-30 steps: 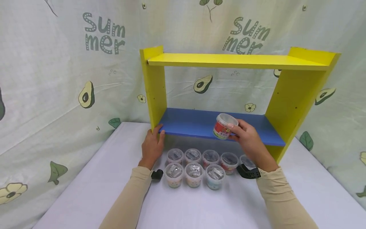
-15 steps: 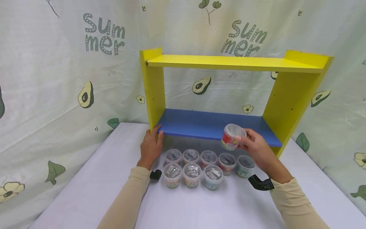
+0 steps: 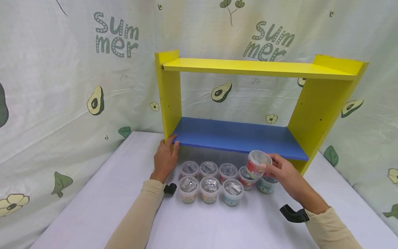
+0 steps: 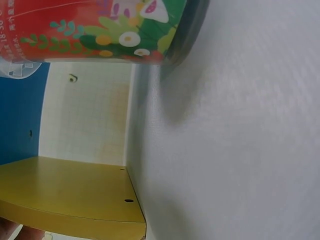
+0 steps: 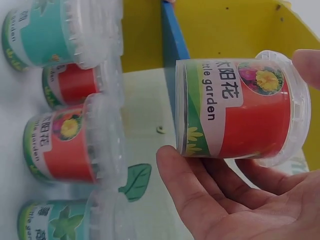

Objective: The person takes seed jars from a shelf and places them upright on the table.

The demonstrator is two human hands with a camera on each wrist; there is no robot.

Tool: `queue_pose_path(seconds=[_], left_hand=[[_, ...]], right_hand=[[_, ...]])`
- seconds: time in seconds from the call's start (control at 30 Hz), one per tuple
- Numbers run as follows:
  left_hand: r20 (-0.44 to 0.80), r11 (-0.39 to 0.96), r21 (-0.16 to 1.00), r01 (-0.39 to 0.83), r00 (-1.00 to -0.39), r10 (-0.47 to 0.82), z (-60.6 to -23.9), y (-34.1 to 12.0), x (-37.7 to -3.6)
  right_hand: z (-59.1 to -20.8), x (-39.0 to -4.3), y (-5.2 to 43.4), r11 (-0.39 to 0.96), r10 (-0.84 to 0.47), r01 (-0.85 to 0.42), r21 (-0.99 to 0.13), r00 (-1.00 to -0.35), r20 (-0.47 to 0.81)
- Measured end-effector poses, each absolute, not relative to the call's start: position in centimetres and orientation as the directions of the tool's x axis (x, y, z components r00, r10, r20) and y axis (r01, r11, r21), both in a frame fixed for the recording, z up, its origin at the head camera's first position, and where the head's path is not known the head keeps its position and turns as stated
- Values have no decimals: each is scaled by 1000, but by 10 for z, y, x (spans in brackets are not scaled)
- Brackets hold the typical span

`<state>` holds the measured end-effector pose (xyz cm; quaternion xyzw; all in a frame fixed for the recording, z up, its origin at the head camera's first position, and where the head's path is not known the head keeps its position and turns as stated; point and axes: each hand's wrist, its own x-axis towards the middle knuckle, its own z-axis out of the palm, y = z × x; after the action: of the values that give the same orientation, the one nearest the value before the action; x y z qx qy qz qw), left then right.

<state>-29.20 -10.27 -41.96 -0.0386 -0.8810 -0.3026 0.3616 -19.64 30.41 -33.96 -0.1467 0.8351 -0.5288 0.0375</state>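
Observation:
My right hand (image 3: 286, 178) holds a clear plastic cup (image 3: 255, 165) with a red label, its thumb on the near side. The cup is tilted, and in the head view it overlaps the right end of the back row of cups. In the right wrist view the held cup (image 5: 250, 115) shows a yellow flower picture and the words "little garden". My left hand (image 3: 164, 160) grips the lower left corner of the yellow and blue shelf unit (image 3: 214, 135), its thumb at the blue board's front edge.
Under the blue board, two rows of similar lidded cups (image 3: 209, 189) stand on the white table (image 3: 192, 228). Their labels are red, teal or pale. Above is the yellow upper board (image 3: 248, 67). A printed cloth (image 3: 124, 86) hangs behind.
My right hand has lowered the cup and moved it a little right, from in front of the blue board to above the back row's right end. The left hand stays on the shelf unit.

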Motion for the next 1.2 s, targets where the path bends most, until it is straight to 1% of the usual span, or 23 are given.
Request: queue_pose_path(seconds=[0.27, 0.5, 0.67, 0.9, 1.1, 1.2], left_hand=[[666, 815, 501, 289, -730, -151, -421, -102, -292], [663, 820, 494, 288, -735, -141, -420, -103, -291], [671, 824, 489, 286, -727, -146, -420, -103, -292], [643, 814, 511, 278, -751, -147, -421, -102, -290], [655, 815, 507, 281, -740, -152, -419, -104, -290], [675, 821, 488, 296, -724, -140, -419, -106, -291]], right_hand=[[-351, -192, 313, 349, -335, -186, -918, -940, 63], [-360, -189, 317, 381, -366, -152, -912, -930, 2], [-368, -188, 319, 365, -392, -122, -923, -919, -33], [-378, -186, 322, 398, -412, -81, -914, -906, -100], [-384, -184, 325, 407, -438, -99, -908, -894, -99], [-387, -185, 326, 399, -452, -98, -912, -886, -103]])
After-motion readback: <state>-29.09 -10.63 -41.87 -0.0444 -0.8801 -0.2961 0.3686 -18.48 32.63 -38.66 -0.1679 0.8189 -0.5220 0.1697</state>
